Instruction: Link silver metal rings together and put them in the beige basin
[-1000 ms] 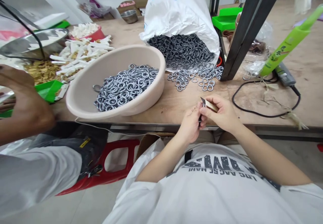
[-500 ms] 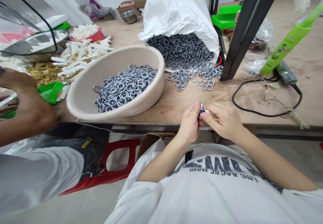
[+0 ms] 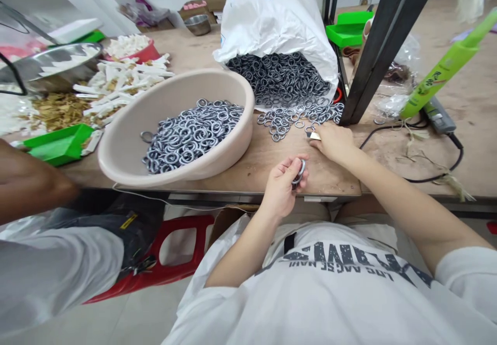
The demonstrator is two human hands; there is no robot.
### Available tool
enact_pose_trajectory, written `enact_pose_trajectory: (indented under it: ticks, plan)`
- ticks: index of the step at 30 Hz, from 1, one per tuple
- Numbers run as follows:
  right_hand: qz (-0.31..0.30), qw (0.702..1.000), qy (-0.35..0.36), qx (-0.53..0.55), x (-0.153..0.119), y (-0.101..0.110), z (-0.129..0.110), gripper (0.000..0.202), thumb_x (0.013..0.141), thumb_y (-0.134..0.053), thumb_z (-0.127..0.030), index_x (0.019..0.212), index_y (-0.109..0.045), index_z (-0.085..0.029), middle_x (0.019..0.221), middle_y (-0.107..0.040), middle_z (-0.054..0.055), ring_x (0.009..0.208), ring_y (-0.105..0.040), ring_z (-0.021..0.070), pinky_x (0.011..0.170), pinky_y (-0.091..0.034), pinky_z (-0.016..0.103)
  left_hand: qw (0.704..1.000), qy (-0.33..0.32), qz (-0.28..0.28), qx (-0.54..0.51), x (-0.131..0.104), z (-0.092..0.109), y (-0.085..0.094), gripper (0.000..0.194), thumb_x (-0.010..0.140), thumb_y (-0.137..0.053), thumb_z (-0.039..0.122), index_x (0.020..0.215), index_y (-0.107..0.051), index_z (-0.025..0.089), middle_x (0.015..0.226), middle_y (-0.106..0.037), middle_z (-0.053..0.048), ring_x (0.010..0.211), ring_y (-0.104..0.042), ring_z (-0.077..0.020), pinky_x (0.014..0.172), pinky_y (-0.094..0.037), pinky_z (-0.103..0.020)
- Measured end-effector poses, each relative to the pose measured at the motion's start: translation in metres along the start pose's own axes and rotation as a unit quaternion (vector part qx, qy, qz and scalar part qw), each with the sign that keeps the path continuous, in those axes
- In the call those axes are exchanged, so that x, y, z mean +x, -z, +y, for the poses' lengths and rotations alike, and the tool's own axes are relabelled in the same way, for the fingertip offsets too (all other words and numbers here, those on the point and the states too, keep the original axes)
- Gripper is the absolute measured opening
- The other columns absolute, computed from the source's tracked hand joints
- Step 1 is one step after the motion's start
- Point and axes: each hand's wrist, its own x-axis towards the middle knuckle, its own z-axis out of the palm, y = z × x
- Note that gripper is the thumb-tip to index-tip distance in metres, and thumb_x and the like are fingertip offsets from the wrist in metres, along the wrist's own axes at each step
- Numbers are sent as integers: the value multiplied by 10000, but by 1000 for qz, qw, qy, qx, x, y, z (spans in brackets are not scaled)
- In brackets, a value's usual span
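Observation:
My left hand is closed round a grey metal ring near the table's front edge; whether more rings sit in the palm is hidden. My right hand reaches forward to the loose rings spilled on the table. Between its fingers is a small flat piece, part black and part pale and shiny, whose kind I cannot make out. The fingertips are beside the nearest rings, and whether they touch one is unclear. To the left stands a beige basin holding a heap of similar rings.
A white sack lies open behind the loose rings, full of them. A dark metal post rises on the right, near a green tube and a black cord. At left are a co-worker's arm, a green tray and white pieces.
My hands have come apart. The right one has moved forward to the loose rings with the small flat piece, while the left stays near the edge with its ring. The co-worker's arm has shifted left.

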Motion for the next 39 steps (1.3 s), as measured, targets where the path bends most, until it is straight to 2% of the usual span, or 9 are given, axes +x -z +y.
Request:
enact_pose_trajectory:
  ticks: [5,7,11,13,16,21,25,32,39]
  plan:
    - [-1,986,25,167,2,-6,2,206,928,-572,-333,885,-672,-159,926,-698,119,843,-608,235,693,-405,325,997,21,47,-55,8,5,15,313,786,-726,399,950,-655,143,807,-659,-23,554,-553,-70,409,-331,-159]
    - [-29,935,52,350,-13,0,2,248,949,-541,-369,820,-629,-176,820,-670,54,763,-590,188,685,-422,303,995,56,39,-70,11,4,16,333,803,-687,453,912,-636,142,830,-665,-39,578,-577,-88,400,-336,-165]
    - [-125,783,69,606,-49,13,-7,288,957,-548,-470,854,-568,-202,725,-628,-16,669,-599,145,669,-461,280,987,143,-57,-46,13,-1,6,433,843,-630,565,921,-616,139,755,-603,-24,515,-509,-72,361,-262,-154]
    - [-130,757,70,636,-60,16,-10,278,948,-575,-470,868,-576,-203,705,-609,-23,652,-596,138,670,-472,279,975,182,-117,-42,10,-3,-2,459,848,-624,594,890,-597,137,684,-517,15,475,-431,-48,367,-234,-146]
    - [-72,777,69,622,-70,16,-13,261,930,-612,-452,899,-621,-193,766,-621,-4,704,-599,141,701,-484,286,974,176,-131,-51,6,-5,-12,437,820,-685,568,820,-522,163,638,-409,60,457,-357,-33,387,-217,-137]
    - [54,839,38,540,-80,13,-21,272,868,-696,-467,921,-674,-201,839,-644,28,804,-607,180,759,-490,319,997,72,-36,5,1,-13,-20,454,792,-708,581,799,-481,188,601,-435,59,448,-365,-47,390,-194,-156]
    - [47,823,7,566,-86,14,-23,344,932,-578,-537,884,-639,-202,812,-640,35,764,-597,183,710,-477,316,998,33,-40,19,-1,-15,-22,477,804,-683,600,738,-476,176,594,-422,52,466,-342,-42,416,-223,-160]
    - [82,924,129,351,-108,26,-17,322,991,-505,-434,797,-598,-195,730,-528,13,691,-496,152,652,-344,303,1000,-13,-5,10,-1,-11,-24,470,797,-713,557,689,-462,175,556,-365,63,467,-310,-46,435,-235,-172]
    - [77,935,143,314,-115,28,-23,343,997,-494,-428,764,-593,-196,705,-503,8,661,-473,145,626,-314,297,1000,-8,4,8,-1,-16,-24,478,757,-743,578,707,-501,168,566,-373,65,471,-314,-44,444,-241,-180]
